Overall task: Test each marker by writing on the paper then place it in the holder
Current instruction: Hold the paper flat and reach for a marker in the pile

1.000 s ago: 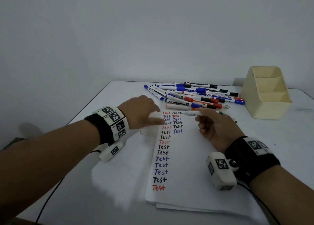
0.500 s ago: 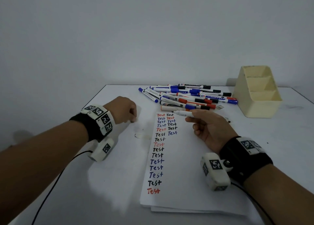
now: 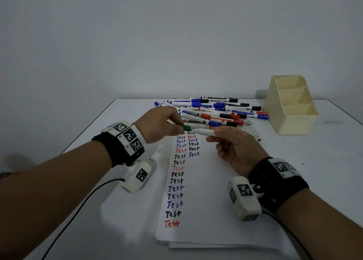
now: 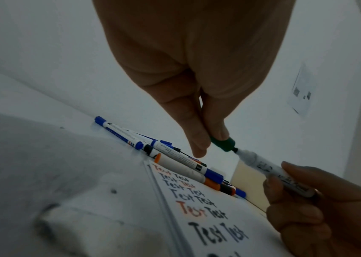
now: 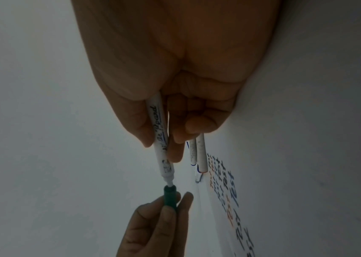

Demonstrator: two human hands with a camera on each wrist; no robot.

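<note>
Your left hand [image 3: 160,125] pinches green cap [image 4: 223,144]; right hand [image 3: 233,145] grips marker [image 5: 161,139] barrel. Light, rigid, slick; hold mid-barrel.

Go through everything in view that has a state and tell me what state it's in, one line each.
Marker: uncapped, tip just at the cap's mouth, held level by the right hand.
Green cap: off the marker, pinched by the left hand.
Marker pile: capped, lying flat on the table.
Holder: upright, compartments look empty.
Paper: flat, partly filled with two columns of "Test".
</note>
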